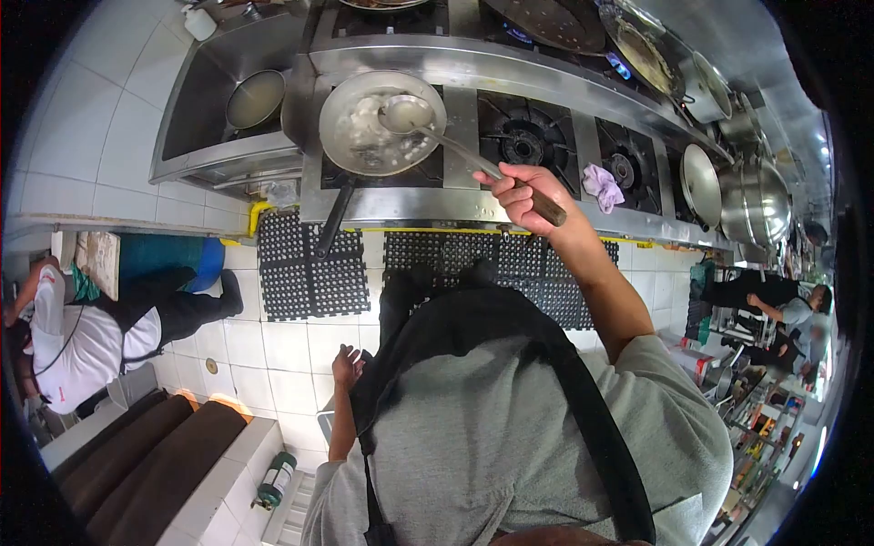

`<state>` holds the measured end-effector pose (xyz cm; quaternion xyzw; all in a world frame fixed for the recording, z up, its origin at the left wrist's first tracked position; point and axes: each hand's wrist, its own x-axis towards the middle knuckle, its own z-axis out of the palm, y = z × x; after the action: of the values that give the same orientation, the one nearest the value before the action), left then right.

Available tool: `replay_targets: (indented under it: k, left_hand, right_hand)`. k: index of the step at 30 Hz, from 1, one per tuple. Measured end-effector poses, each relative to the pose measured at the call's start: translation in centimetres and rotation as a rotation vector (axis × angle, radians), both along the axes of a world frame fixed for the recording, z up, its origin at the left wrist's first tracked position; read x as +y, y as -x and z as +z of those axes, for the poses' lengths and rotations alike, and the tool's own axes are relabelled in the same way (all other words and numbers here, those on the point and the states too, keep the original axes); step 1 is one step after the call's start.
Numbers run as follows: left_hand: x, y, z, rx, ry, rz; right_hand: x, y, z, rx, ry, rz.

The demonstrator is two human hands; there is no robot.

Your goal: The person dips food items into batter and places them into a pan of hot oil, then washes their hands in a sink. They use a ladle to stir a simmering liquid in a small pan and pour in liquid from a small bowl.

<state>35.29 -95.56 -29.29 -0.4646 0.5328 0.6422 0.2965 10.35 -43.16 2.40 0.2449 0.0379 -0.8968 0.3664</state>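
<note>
My right hand (pixel 526 193) is closed round the handle of a ladle (pixel 460 148). The ladle's bowl holds cloudy liquid and is over the left part of the stove, within the outline of a pan (pixel 330 138). Bubbling pale liquid fills that pan, and its long dark handle (pixel 336 218) points toward me. My left hand (pixel 347 367) hangs low beside my apron (pixel 492 318), fingers loosely apart and holding nothing.
Beside the pan are burners (pixel 523 143) and a crumpled purple cloth (pixel 602 186). A sink (pixel 191 127) at the left contains a bowl of cloudy liquid (pixel 256 99). Blue flames (pixel 619 65) burn at the back. Rubber mats (pixel 314 273) cover floor tiles; a person (pixel 86 346) bends at the left.
</note>
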Motion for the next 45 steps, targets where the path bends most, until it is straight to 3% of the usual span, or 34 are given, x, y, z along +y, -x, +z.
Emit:
replay_targets:
  k: [6, 11, 13, 17, 18, 21, 24, 26, 27, 29, 30, 31, 32, 34, 35, 36, 38, 39, 40, 45]
  left_hand:
    - [0.5, -1.6, -2.7, -0.009, -0.022, 0.169]
    - [1.2, -5.0, -6.5, -0.002, -0.067, 0.282]
    - [1.3, -6.8, -7.9, 0.109, 0.091, 0.023]
    - [0.0, -10.8, -16.2, 0.142, -0.397, 0.272]
    - [0.6, -11.2, -16.4, 0.133, -0.331, 0.286]
    - [2.3, -11.8, -16.1, 0.065, -0.005, 0.319]
    - [2.3, -12.1, -16.1, 0.065, -0.014, 0.279]
    - [1.3, -11.6, -15.8, 0.04, -0.036, 0.308]
    - [0.7, -11.2, -15.8, 0.042, -0.074, 0.307]
    - [0.1, -10.1, -14.9, 0.032, -0.121, 0.283]
    - [0.2, -9.2, -12.7, 0.043, -0.134, 0.385]
    - [0.0, -8.5, -10.4, 0.053, -0.143, 0.49]
    - [-0.6, -8.0, -8.6, 0.036, -0.178, 0.386]
    - [-1.9, -10.4, -14.7, 0.195, -0.173, 0.329]
    - [-2.0, -10.6, -15.5, 0.276, -0.17, 0.305]
    - [-2.0, -10.9, -15.1, 0.326, -0.064, 0.118]
    - [-1.9, -11.4, -14.4, 0.417, 0.191, -0.24]
    - [-2.4, -11.6, -14.6, 0.399, 0.218, -0.291]
    - [-2.9, -11.3, -14.8, 0.356, 0.182, -0.278]
    - [-4.3, -4.8, -12.1, 0.115, -0.037, -0.189]
  right_hand:
    - [-0.5, 3.0, 4.5, -0.003, -0.376, 0.155]
    - [-1.8, 5.8, 8.3, -0.003, -0.529, 0.238]
    - [-2.6, 7.4, 10.1, -0.046, -0.466, 0.263]
    - [-5.3, 11.8, 14.3, 0.141, -0.508, 0.341]
    - [-6.5, 13.1, 15.6, 0.241, -0.548, 0.349]
    - [-11.1, 17.5, 18.9, 0.54, -0.891, 0.454]
    - [-15.7, 21.9, 17.0, 1.165, -1.948, 0.505]
    - [-17.5, 23.0, 16.2, 1.488, -2.303, 0.327]
    - [-18.2, 22.3, 16.3, 1.47, -2.311, 0.329]
    - [-18.7, 20.0, 17.4, 1.506, -2.391, -0.037]
    - [-18.9, 18.2, 19.0, 1.239, -2.169, 0.176]
    - [-17.4, 17.9, 17.5, 1.212, -2.179, 0.181]
    - [-15.3, 17.6, 15.2, 1.278, -2.048, 0.116]
    - [-12.7, 15.1, 13.5, 1.285, -1.805, 0.105]
    - [-11.5, 13.1, 12.6, 1.168, -1.763, 0.156]
    - [-10.8, 10.6, 11.9, 1.085, -1.773, 0.174]
    - [-8.8, 6.1, 9.0, 0.941, -1.884, 0.32]
    - [-7.4, 4.4, 6.6, 1.094, -2.059, 0.362]
    - [-6.5, 2.3, 4.2, 1.149, -2.147, 0.309]
    - [-2.9, -2.2, -5.0, 1.264, -2.376, 0.501]
